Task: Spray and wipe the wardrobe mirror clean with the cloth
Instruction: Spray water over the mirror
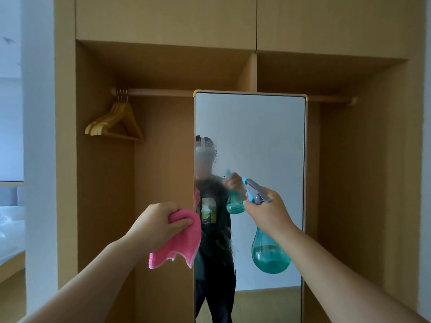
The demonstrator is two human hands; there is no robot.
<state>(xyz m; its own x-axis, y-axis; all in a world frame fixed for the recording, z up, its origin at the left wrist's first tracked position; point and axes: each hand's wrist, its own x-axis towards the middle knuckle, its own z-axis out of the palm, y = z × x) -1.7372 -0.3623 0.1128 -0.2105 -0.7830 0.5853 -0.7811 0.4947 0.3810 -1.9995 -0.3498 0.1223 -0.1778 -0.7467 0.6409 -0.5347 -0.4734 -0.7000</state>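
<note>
Nearest, left grip (158,223) clenches a pink cloth (178,247), soft, light and limp, bunched at the top, corners dangling across the left edge of the wardrobe mirror (256,136). Right grip (268,212) wraps the trigger neck of a teal spray bottle (270,255), partly full, probably bottom-heavy and slick when wet. Mist (229,241) beads the fragile glass's left side. Wooden hangers (116,123) hang well left, apart.

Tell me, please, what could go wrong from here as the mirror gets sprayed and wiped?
1. Droplets already cling to the mirror; they may run and streak if the pink cloth, bunched in the left hand, comes late.
2. The spray bottle in the right hand seems to point toward the mirror's left side, so mist might wet the wardrobe panel beside it.
</note>
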